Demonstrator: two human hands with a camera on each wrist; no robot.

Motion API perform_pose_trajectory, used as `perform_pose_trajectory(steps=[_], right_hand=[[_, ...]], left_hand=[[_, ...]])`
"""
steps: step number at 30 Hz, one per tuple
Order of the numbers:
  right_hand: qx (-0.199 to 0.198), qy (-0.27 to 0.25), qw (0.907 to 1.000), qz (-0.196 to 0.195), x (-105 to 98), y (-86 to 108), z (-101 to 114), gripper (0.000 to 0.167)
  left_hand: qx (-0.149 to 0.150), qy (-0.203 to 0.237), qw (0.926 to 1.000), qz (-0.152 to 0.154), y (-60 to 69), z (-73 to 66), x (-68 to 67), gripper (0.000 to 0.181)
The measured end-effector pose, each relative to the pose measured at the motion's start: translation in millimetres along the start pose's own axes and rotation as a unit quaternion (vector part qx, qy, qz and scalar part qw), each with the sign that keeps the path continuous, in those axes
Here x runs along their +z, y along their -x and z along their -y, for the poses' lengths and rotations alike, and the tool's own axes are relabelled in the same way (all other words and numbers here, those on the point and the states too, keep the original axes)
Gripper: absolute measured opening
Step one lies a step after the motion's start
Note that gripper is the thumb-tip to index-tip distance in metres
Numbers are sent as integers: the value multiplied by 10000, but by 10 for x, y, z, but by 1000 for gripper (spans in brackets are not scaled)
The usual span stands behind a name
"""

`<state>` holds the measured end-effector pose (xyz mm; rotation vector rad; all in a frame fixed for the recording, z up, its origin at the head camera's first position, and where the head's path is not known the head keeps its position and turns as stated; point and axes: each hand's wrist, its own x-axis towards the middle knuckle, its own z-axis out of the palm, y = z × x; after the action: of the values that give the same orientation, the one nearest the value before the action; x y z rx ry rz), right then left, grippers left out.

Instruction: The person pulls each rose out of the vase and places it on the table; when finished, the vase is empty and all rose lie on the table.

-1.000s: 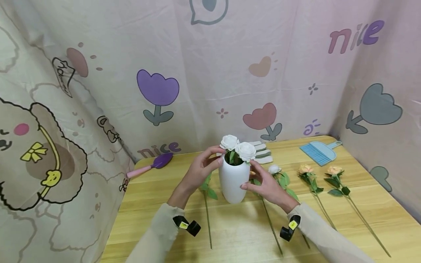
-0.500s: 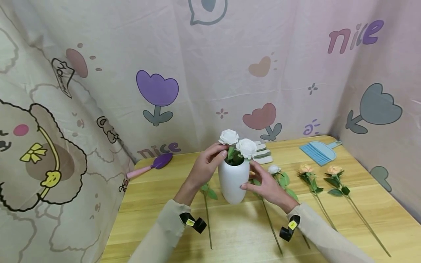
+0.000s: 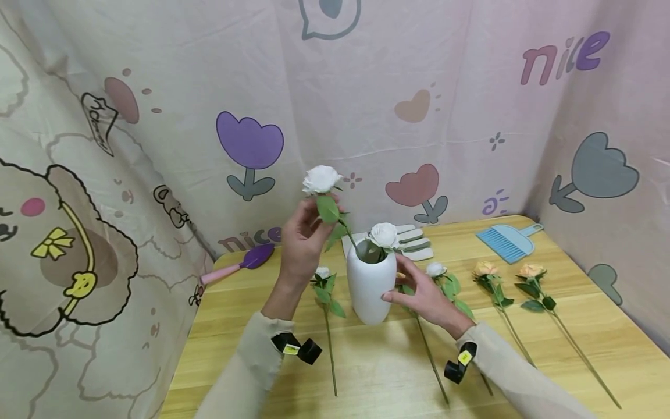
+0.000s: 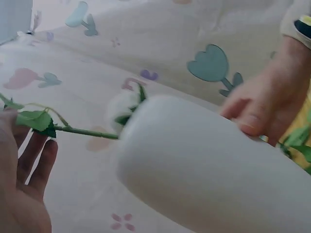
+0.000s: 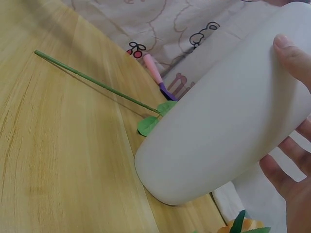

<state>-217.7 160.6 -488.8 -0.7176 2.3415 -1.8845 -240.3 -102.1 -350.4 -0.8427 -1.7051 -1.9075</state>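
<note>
In the head view, my left hand (image 3: 300, 247) pinches a white rose (image 3: 321, 179) just below its bloom, at the leaves (image 4: 36, 120). The rose leans left, and the lower end of its stem goes into the mouth of a tall white vase (image 3: 371, 297). Inside the vase stands a second white rose (image 3: 384, 234), its bloom resting near the rim. My right hand (image 3: 426, 298) grips the vase's right side, thumb in front; the right wrist view shows the thumb and fingers spread around the vase wall (image 5: 223, 116). The vase hides the inserted stem ends.
White roses lie left (image 3: 323, 273) and right (image 3: 436, 269) of the vase, with peach roses (image 3: 487, 269) farther right. Behind are striped gloves (image 3: 416, 247), a purple trowel (image 3: 257, 256) with a pink handle, and a blue dustpan with brush (image 3: 508, 241). Patterned curtains enclose the table.
My left hand has moved up and left, drawing one white rose partly up out of the vase and tilting it left. The other rose has settled lower. My right hand stays on the vase.
</note>
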Motion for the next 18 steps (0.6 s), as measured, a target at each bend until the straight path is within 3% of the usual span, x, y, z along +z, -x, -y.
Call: perform_pose_trajectory(steps=[4, 6, 9, 12, 14, 18], right_hand=[[-20, -52, 10000, 15, -1, -1, 9, 84], [-37, -50, 10000, 20, -6, -4, 9, 84], [-38, -22, 10000, -12, -18, -3, 3, 84], [-10, 1, 10000, -53, -26, 3, -5, 84], [27, -20, 10000, -55, -24, 7, -7, 84], [53, -28, 10000, 21, -18, 2, -15, 84]], left_hand=[[522, 350, 9954, -718, -146, -174, -93, 36], [794, 570, 9888, -1123, -233, -257, -174, 38], [868, 1017, 9775, -1630, -345, -371, -334, 37], [581, 1359, 9710, -1879, -393, -448, -536, 34], [234, 1366, 9726, -1867, -370, -457, -709, 34], [-846, 490, 9802, -1721, -186, -393, -1115, 33]])
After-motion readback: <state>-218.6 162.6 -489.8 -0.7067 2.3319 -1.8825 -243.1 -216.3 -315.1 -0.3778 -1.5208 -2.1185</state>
